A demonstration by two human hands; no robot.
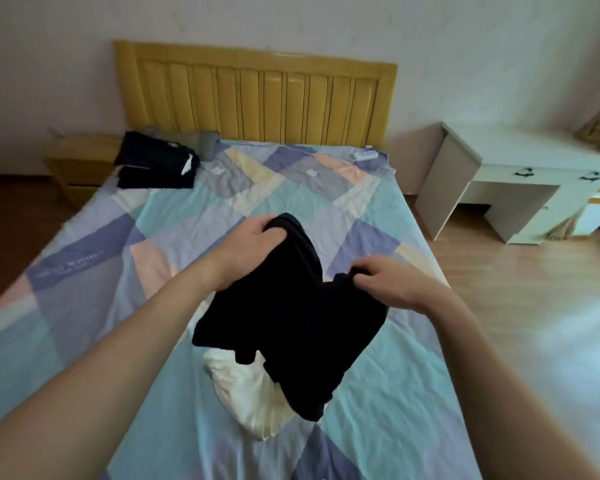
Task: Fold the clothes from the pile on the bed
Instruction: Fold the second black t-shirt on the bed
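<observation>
Above the bed (84, 306), left hand (246, 251) grips black garment (291, 323); right hand (385, 282) pinches it — both clamped.

The garment (291, 306) is matt black cloth, soft and limp. The bedcover (378, 393) is thin creased cotton-like cloth in pale patches. The headboard (257, 95) is yellow wood with a slight sheen. The floor (534, 306) is glossy wood-look boards. The desk (520, 157) is smooth white.

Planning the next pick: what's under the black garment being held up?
A cream-white garment lies on the quilt below the black garment, which both hands grip. The black garment hides its upper right part; anything more beneath cannot be seen.
</observation>
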